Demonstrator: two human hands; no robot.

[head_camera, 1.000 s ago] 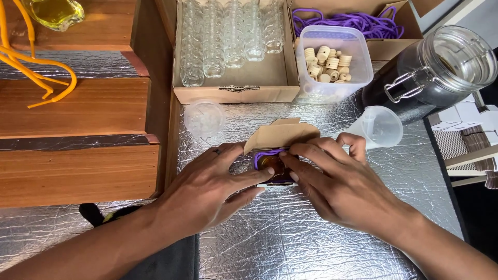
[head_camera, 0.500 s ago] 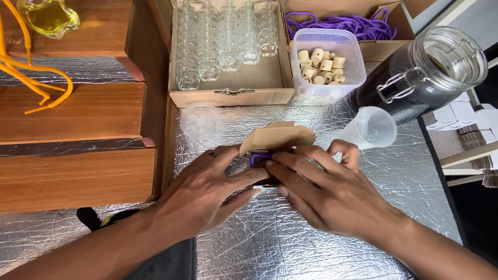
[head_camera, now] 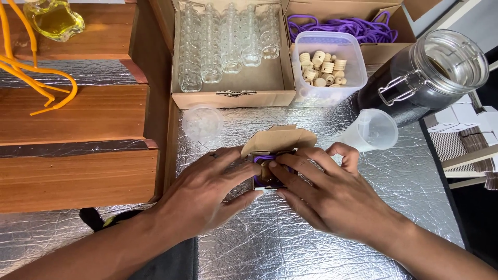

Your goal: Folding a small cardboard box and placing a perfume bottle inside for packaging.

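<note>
Now, left to right:
Left hand (head_camera: 207,194): flat on the foil tabletop (head_camera: 270,249), fingers steadying the small cardboard box (head_camera: 277,141).
Box: open, purple cord (head_camera: 264,157) tucked inside.
Right hand (head_camera: 327,197): fingertips pressing the contents down.
Next: seemingly closing the flap.

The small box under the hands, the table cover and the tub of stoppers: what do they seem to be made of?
Small box: matte brown cardboard, with a folded flap. Table cover: crinkled silver foil, shiny and creased. Tub: translucent plastic; the stoppers look like pale cork or wood.
</note>
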